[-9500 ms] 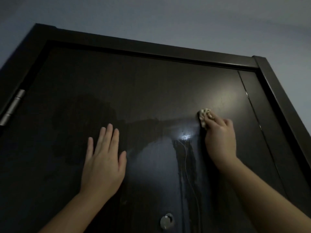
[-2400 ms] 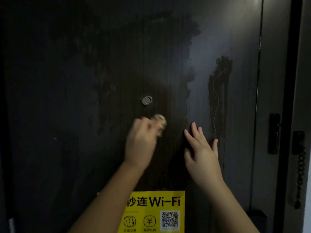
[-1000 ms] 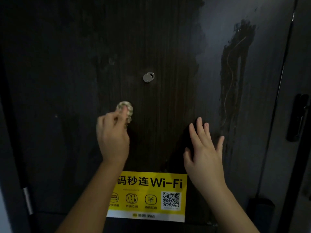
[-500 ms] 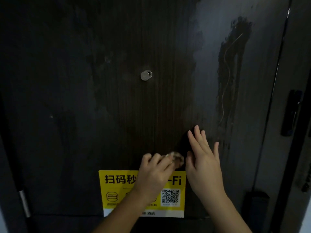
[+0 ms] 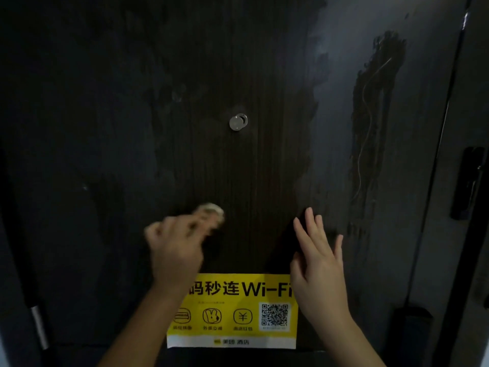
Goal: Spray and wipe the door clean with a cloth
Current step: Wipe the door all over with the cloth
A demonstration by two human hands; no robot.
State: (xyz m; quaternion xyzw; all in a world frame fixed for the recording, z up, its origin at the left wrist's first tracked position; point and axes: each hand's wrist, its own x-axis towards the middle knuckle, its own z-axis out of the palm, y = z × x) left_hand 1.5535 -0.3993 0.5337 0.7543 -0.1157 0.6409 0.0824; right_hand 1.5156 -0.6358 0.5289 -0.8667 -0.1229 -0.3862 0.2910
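Note:
The dark wood-grain door (image 5: pixel 127 133) fills the view, with dull wet smears across its middle and a drip streak (image 5: pixel 370 115) at the right. My left hand (image 5: pixel 174 247) grips a small balled pale cloth (image 5: pixel 210 210) and holds it against the door, just above the yellow sticker; hand and cloth are motion-blurred. My right hand (image 5: pixel 317 266) lies flat against the door with its fingers straight and pointing up, to the right of the cloth and holding nothing. No spray bottle is in view.
A round metal peephole (image 5: pixel 238 122) sits above the cloth. A yellow Wi-Fi sticker (image 5: pixel 232 313) with a QR code is stuck below my hands. A black door handle (image 5: pixel 468 184) is at the right edge, a hinge (image 5: pixel 39 327) at the lower left.
Over the last second my left hand swept the cloth down and right to beside my right hand, then back left and up. My right hand stayed flat on the door.

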